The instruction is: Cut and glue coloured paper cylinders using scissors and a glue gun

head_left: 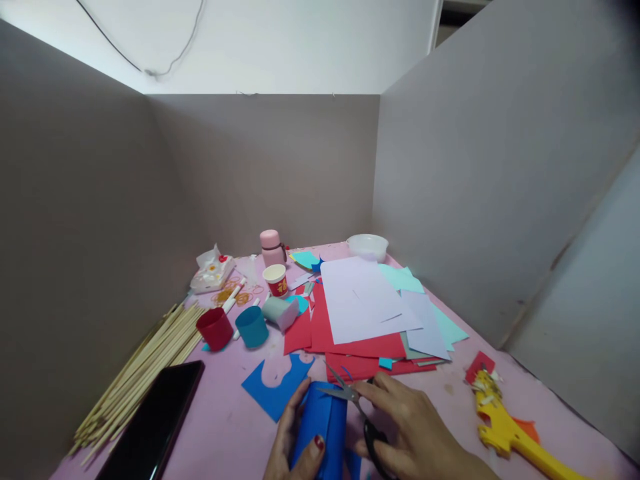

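Note:
My left hand [293,440] is wrapped round a rolled tube of blue paper [320,420], its thumb pressed on the near side. Black-handled scissors [353,395] are in my right hand [405,420]. Their blades stand apart at the tube's top end, one lying across its rim; whether they bite into the paper I cannot tell. Just beyond the tube lies a flat blue paper scrap [275,393] with curved pieces cut out of it. A red paper ring [215,329] and a teal paper ring [252,327] stand to the left.
Bamboo sticks [145,373] and a phone [155,420] lie at left. White sheets [365,300] cover red paper [297,333] in the middle. A yellow glue gun [510,427] lies right. Farther back are a paper cup [275,280], pink flask [273,248], tissue pack [213,272] and white bowl [368,247].

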### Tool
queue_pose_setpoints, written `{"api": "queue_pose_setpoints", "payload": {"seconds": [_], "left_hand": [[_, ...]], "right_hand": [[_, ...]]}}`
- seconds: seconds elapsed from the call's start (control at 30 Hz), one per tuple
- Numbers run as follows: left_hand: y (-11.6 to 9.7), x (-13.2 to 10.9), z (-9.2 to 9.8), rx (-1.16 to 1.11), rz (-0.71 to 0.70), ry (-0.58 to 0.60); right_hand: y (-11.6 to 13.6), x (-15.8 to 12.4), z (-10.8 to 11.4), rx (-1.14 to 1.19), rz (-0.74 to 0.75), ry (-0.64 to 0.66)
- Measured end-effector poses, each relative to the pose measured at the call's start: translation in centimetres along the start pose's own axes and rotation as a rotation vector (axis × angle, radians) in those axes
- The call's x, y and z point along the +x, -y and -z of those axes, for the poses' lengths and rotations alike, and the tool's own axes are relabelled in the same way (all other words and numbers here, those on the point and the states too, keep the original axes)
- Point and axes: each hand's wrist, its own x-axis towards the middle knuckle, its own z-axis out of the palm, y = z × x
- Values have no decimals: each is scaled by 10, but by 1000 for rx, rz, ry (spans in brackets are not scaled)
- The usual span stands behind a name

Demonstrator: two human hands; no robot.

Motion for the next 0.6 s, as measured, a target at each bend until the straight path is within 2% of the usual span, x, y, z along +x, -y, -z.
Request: {"api": "queue_pose_setpoints", "payload": {"seconds": [0.2,0.37,0.6], "left_hand": [[1,1,2,-41,-8,14],[3,3,4,-35,40,-11],[4,6,8,-38,71,25]], "right_hand": [[-1,0,0,8,9,-11],[-4,-1,3,13,13,-1],[-7,-1,3,22,44,-23]]}}
